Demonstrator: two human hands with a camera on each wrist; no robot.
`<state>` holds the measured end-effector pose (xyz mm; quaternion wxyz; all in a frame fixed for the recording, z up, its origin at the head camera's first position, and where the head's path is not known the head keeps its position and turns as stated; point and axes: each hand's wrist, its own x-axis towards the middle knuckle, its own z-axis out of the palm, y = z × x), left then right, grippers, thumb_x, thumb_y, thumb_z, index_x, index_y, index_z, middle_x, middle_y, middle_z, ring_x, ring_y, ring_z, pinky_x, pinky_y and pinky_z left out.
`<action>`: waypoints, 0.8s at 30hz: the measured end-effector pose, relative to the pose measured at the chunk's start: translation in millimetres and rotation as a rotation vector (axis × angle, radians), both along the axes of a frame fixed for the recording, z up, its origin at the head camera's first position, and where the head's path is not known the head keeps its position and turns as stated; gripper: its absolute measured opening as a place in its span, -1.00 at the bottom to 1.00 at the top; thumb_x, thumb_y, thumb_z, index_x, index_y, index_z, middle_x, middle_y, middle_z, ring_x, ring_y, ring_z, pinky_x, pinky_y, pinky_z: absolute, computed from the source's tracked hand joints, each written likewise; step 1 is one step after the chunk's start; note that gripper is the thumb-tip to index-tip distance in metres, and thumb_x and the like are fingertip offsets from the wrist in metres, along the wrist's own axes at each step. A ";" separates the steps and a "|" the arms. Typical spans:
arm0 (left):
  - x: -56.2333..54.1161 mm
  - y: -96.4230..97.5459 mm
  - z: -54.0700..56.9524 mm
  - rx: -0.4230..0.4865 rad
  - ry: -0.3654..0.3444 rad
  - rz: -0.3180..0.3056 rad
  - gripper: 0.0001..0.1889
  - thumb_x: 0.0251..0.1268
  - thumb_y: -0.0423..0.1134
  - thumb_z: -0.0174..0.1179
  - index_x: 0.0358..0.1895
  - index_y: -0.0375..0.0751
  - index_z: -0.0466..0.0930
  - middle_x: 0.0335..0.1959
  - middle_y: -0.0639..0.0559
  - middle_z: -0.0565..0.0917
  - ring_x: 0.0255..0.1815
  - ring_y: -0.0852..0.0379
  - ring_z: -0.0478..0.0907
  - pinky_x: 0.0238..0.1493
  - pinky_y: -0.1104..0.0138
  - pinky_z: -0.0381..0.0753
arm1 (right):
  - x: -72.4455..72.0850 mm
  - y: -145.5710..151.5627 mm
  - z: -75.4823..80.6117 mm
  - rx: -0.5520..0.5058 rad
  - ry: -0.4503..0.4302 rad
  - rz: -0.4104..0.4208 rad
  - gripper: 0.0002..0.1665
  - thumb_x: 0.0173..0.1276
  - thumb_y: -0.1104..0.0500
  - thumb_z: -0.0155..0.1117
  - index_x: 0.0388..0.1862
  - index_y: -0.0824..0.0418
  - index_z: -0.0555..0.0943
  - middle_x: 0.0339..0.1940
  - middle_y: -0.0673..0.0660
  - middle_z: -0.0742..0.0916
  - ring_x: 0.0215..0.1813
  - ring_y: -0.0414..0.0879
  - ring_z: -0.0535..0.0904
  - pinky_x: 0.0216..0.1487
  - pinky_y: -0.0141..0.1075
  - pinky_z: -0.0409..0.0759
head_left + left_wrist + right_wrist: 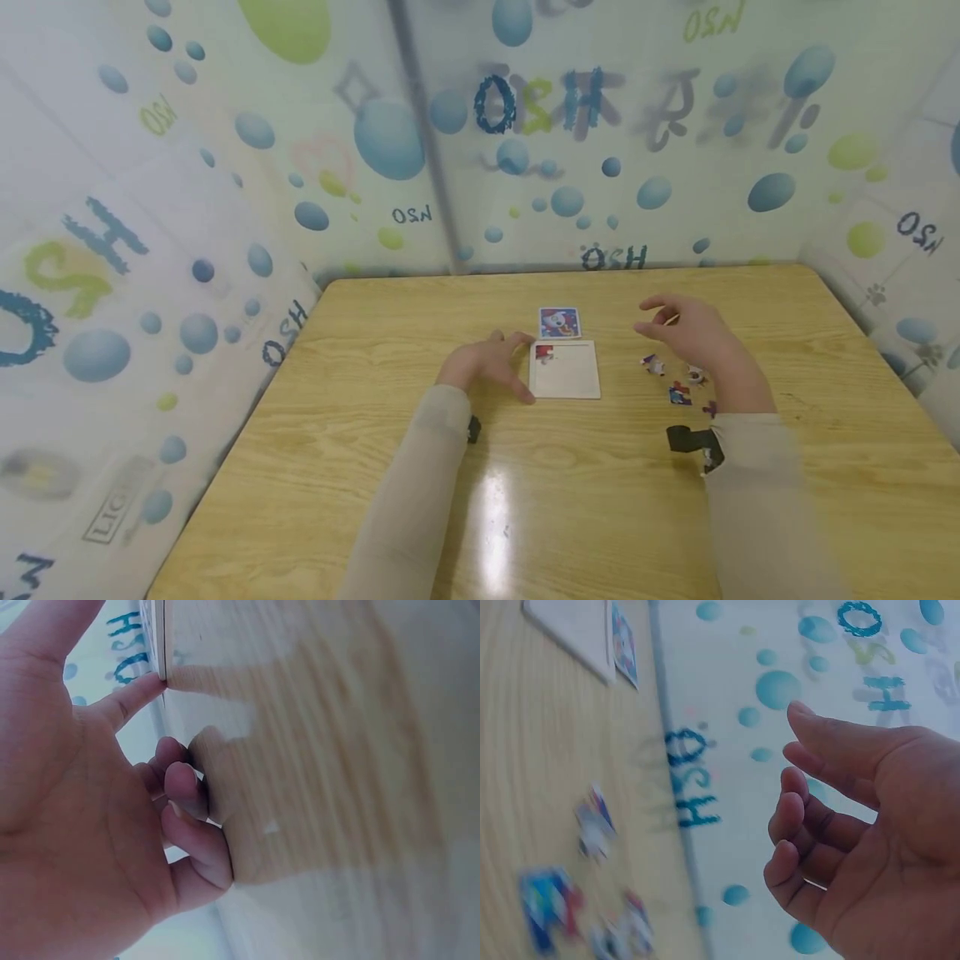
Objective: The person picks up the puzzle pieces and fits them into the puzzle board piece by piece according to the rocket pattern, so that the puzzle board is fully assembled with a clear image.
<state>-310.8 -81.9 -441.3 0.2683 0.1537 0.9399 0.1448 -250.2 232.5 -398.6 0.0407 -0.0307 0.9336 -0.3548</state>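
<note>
A white puzzle tray (566, 379) lies flat on the table, with a red puzzle piece (544, 354) fitted in its upper left corner. My left hand (489, 364) rests at the tray's left side, a fingertip at the top corner and the thumb near the bottom one. In the left wrist view, one fingertip touches the tray's edge (160, 645) while the other fingers curl loosely against the table. My right hand (693, 337) hovers above several loose puzzle pieces (680, 394), fingers loosely bent. Nothing shows between its thumb and fingers (784, 817) in the right wrist view.
A small picture card (560, 322) with a white cartoon animal lies just behind the tray. The wooden table (360, 400) reaches back to a patterned curtain (450, 208), which also hangs along both sides.
</note>
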 end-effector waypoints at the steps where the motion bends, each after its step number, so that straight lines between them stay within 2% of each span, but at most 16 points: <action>1: -0.1 0.1 0.5 0.000 -0.003 0.004 0.12 -0.59 0.35 0.44 0.28 0.64 -0.02 0.46 -0.05 -0.05 0.39 -0.28 0.05 0.16 -0.26 0.21 | 0.7 6.1 4.8 0.024 0.008 0.010 -0.30 0.21 -0.30 0.08 0.25 0.02 0.34 -0.10 0.15 0.54 -0.17 0.06 0.49 -0.41 -0.25 0.49; 6: 0.3 0.7 2.6 0.010 -0.012 0.011 0.13 -0.57 0.34 0.44 0.30 0.61 -0.03 0.49 -0.06 -0.13 0.41 -0.30 -0.03 0.19 -0.29 0.15 | -5.0 36.9 18.5 0.131 0.049 0.058 -0.29 0.21 -0.34 0.05 0.21 0.03 0.38 -0.09 0.18 0.55 -0.14 0.06 0.49 -0.44 -0.24 0.46; 11: 0.2 -0.2 2.7 0.001 -0.014 0.017 0.13 -0.57 0.34 0.44 0.30 0.60 -0.02 0.48 -0.05 -0.12 0.42 -0.29 -0.01 0.19 -0.27 0.16 | -14.3 61.5 16.5 0.204 0.076 0.099 -0.40 0.24 -0.25 0.10 0.13 0.08 0.46 -0.14 0.19 0.57 -0.13 0.05 0.49 -0.38 -0.23 0.45; 17: 0.3 -0.2 1.6 -0.006 -0.024 0.021 0.14 -0.61 0.37 0.43 0.29 0.62 -0.02 0.49 -0.02 -0.12 0.42 -0.28 -0.02 0.19 -0.27 0.16 | -19.7 78.0 0.9 0.257 0.088 0.147 -0.46 0.24 -0.18 0.16 0.07 0.12 0.50 -0.26 0.15 0.59 -0.30 -0.04 0.46 -0.45 -0.27 0.40; 24: -0.4 0.2 0.8 0.004 -0.035 0.028 0.15 -0.63 0.37 0.44 0.29 0.63 -0.01 0.49 -0.02 -0.13 0.42 -0.29 -0.05 0.20 -0.28 0.13 | -22.7 94.9 -22.5 0.297 0.070 0.189 -0.46 0.23 -0.12 0.20 0.14 0.09 0.49 -0.50 0.06 0.51 -0.61 -0.18 0.25 -0.61 -0.32 0.26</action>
